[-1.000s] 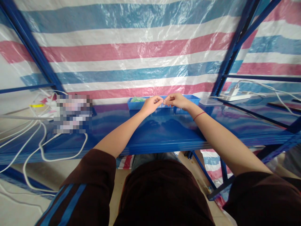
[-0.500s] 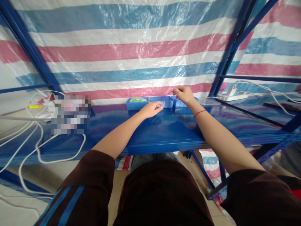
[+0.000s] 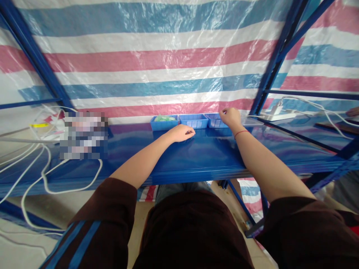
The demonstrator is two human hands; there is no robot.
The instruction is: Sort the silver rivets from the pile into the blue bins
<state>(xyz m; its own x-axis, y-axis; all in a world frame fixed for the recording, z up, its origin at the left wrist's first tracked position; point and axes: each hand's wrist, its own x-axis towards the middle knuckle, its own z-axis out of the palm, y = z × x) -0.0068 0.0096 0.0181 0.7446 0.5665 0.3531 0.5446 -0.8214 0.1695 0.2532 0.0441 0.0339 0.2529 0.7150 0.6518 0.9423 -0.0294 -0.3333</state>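
Observation:
Three small blue plastic bins stand in a row at the back of the blue shelf. The left bin holds something pale green, perhaps in a bag. Just in front of the middle bin, my left hand is low over the shelf, thumb and fingers drawn together. My right hand, a red string around its wrist, hangs over the right bin with fingers pinched. Whatever is in either hand, if anything, is too small or hidden to make out.
White cables loop over the shelf's left end beside a blurred-out patch. A white power strip lies to the right beyond a blue upright. Part of another person's hand shows at the right edge.
My right hand has moved right and slightly down, from between the middle and right bins to over the right bin. My left hand has dropped slightly and its fingers have closed together.

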